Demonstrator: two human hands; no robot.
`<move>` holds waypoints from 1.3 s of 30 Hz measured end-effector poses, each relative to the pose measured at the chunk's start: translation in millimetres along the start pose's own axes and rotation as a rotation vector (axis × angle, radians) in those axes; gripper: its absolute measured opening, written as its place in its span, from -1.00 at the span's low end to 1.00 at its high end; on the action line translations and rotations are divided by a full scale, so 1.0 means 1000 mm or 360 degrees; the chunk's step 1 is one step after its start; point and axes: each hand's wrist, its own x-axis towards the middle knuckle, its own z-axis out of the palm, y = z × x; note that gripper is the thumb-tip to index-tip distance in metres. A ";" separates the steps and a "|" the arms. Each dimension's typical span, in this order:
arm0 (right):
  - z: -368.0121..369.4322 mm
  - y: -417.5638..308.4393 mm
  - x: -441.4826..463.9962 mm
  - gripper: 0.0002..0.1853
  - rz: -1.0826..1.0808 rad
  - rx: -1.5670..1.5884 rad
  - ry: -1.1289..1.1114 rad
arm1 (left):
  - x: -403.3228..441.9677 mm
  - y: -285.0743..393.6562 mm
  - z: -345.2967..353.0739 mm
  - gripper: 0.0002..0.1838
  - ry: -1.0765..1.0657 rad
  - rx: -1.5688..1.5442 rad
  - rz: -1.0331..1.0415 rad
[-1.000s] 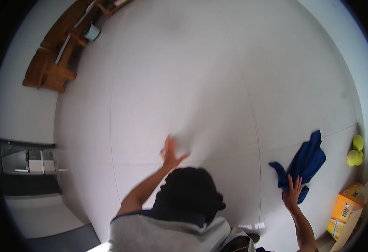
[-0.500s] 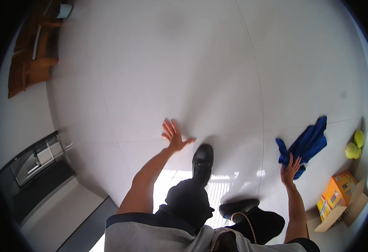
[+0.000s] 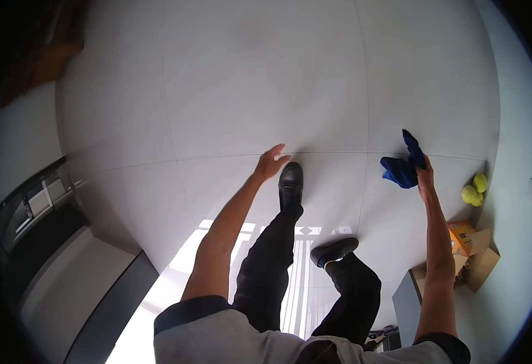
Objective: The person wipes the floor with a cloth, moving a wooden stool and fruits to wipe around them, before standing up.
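Observation:
A dark blue cloth (image 3: pixel 403 171) hangs bunched from my right hand (image 3: pixel 424 176), which is closed on its right side; one end of the cloth points upward and a folded part spreads to the left. My left hand (image 3: pixel 271 162) is held out above the pale tiled floor (image 3: pixel 266 85), just up and left of my forward black shoe (image 3: pixel 291 177). Its fingers are apart and hold nothing.
Several yellow-green round things (image 3: pixel 472 195) lie by the right wall. Below them stands an open cardboard box (image 3: pixel 482 267) with an orange package (image 3: pixel 460 236). Wooden furniture (image 3: pixel 50 60) is at the upper left. My other shoe (image 3: pixel 334 250) rests on the floor.
My right hand has closed on the cloth, which was spread flat and is now bunched up. My left hand has moved up and right. The view has shifted, showing more of my legs.

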 end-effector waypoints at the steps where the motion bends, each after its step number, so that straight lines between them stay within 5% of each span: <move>1: 0.004 -0.040 -0.012 -0.51 -0.0017 0.0265 -0.0138 | -0.022 0.010 -0.003 -0.46 -0.0054 -0.0137 -0.0133; 7: 0.056 -0.212 -0.059 -0.37 -0.0233 0.0273 -0.0381 | -0.115 0.069 -0.013 -0.56 -0.0352 -0.0260 -0.0286; 10: 0.092 -0.255 -0.052 -0.37 -0.0412 0.0267 -0.0354 | -0.117 0.100 -0.034 -0.54 -0.0482 -0.0279 -0.0099; 18: 0.186 -0.301 0.008 -0.47 -0.0576 0.0236 -0.0443 | -0.057 0.139 -0.105 -0.56 -0.0164 -0.0214 -0.0093; 25: 0.237 -0.319 0.058 -0.49 -0.0293 0.0335 -0.0224 | -0.051 0.145 -0.151 -0.55 -0.0051 -0.0138 -0.0149; 29: 0.233 -0.361 0.051 -0.45 -0.0140 0.0281 -0.0256 | -0.072 0.183 -0.216 -0.52 -0.0009 -0.0348 -0.0428; 33: 0.221 -0.394 0.050 -0.45 -0.0117 0.0122 -0.0206 | -0.079 0.196 -0.277 -0.51 0.0393 -0.0362 -0.0233; 37: 0.218 -0.396 0.047 -0.46 -0.0123 -0.0148 -0.0030 | -0.090 0.205 -0.341 -0.57 0.0421 -0.0319 -0.0060; 39: 0.215 -0.413 0.027 -0.45 -0.0085 -0.0260 0.0107 | -0.087 0.217 -0.380 -0.72 0.0123 -0.0257 -0.0182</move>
